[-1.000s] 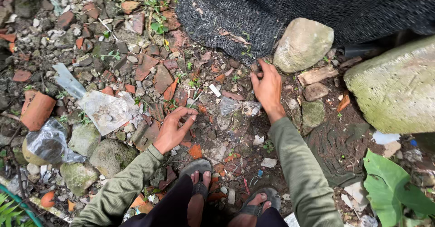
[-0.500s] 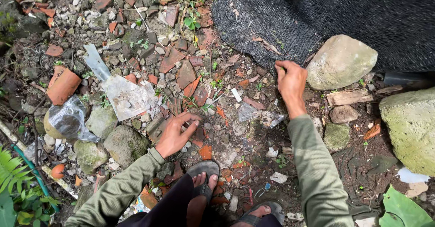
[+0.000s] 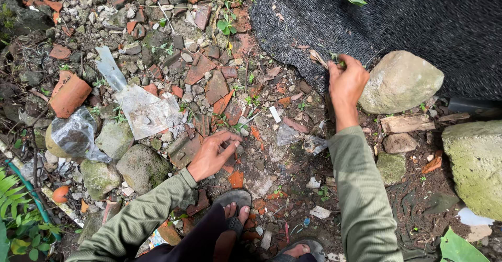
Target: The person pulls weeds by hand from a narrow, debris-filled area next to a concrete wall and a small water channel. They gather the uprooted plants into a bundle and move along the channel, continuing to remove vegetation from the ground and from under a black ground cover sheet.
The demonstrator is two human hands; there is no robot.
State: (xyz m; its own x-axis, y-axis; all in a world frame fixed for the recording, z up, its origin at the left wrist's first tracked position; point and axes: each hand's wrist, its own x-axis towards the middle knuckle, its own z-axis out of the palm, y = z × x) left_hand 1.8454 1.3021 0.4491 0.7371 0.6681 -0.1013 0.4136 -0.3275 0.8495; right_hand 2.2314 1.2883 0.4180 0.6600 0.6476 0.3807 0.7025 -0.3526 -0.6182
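Right hand (image 3: 347, 80) is pinched shut on the frayed edge of the black woven mesh sheet (image 3: 397, 16), just left of the large rounded grey stone (image 3: 401, 82) that sits on that edge; a small green sprig shows at the fingertips (whether it is gripped too cannot be told). Left hand (image 3: 211, 155) rests well to the left of the stone and lower down, fingers loosely spread on the rubble of broken orange-red tile shards (image 3: 214, 87), holding nothing. A crumpled clear plastic bag (image 3: 144, 110) lies farther left of the stone. Sandalled feet (image 3: 235, 210) stand below the left hand.

Risks, as judged: the stone pins the mesh, so a pull could tear the weave or tip the stone towards the wrist. Sharp shard edges under the left palm could cut bare skin. Loose rubble underfoot could shift and upset the crouch.
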